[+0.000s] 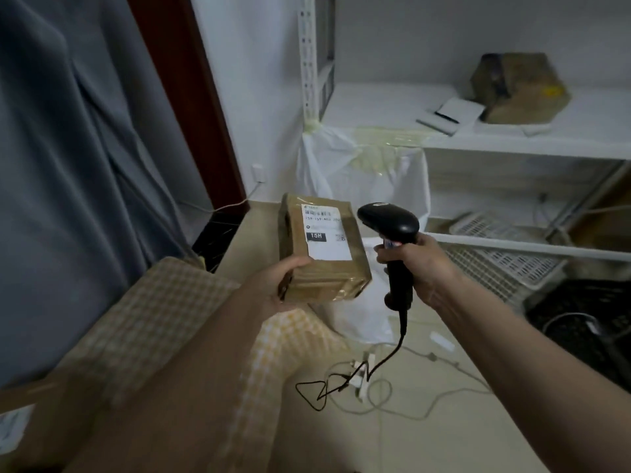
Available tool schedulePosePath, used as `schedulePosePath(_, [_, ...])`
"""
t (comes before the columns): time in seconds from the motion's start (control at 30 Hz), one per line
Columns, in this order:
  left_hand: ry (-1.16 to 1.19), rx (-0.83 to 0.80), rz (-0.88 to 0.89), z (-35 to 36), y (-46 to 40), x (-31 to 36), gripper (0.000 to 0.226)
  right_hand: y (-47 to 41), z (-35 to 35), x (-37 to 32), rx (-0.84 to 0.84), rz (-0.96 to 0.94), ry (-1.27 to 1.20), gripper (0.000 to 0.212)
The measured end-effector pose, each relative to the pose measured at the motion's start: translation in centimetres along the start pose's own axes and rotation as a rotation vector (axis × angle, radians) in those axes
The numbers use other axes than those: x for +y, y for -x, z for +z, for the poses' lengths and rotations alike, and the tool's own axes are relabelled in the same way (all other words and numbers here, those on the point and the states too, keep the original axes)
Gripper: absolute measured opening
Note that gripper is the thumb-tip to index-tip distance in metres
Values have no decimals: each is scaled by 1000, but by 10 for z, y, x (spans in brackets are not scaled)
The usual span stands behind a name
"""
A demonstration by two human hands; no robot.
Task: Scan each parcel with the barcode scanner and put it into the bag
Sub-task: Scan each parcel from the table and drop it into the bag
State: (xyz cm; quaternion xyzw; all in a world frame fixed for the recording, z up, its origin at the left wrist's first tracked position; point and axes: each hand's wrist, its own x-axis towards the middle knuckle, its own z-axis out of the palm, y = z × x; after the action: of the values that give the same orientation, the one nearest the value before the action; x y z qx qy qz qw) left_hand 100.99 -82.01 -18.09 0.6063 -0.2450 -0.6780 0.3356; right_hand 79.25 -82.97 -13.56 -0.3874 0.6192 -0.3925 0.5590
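My left hand (276, 285) holds a brown cardboard parcel (324, 268) from its near left corner, its white shipping label facing up. Just to its right, my right hand (420, 268) grips the handle of a black barcode scanner (392, 223), whose head points left toward the label. The scanner's black cable (375, 363) hangs down to the floor. Behind both, a white plastic bag (345, 165) is taped open to the edge of the white shelf (532, 145) and hangs to the floor.
Another brown parcel (519, 87) and a white flat item (450, 114) lie on the shelf top. White plastic trays (505, 264) sit on the lower shelf. A checked cushion (164, 312) and a box corner (20, 428) are near left. Cables and a power strip (362, 373) lie on the floor.
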Motion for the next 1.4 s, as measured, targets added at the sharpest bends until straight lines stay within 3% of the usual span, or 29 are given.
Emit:
schedulePosePath(0.2, [71,-34,23,55,-48,14,16,-28,-55,4,21,29,-126,32])
schedulePosePath(0.47, [-73,-26,21,107,-118,51,73,-80,-102,8,111,62,-227,41])
schedulePosePath(0.7, [-43,23,96,100,-189,121,83,-169,-97,-32,140,74,-255,31])
schedulePosePath(0.93, [-8,-21,-2,106,-235,188,25,-249,-86,-62,48,81,-315,26])
schedulePosePath(1.13, [52,-13,-193,125,-291,205,34,-317,-83,-73,-24,178,-401,19])
schedulePosePath(1.4, [123,141,-308,151,-398,192,32,-443,-74,-72,-233,338,-359,17])
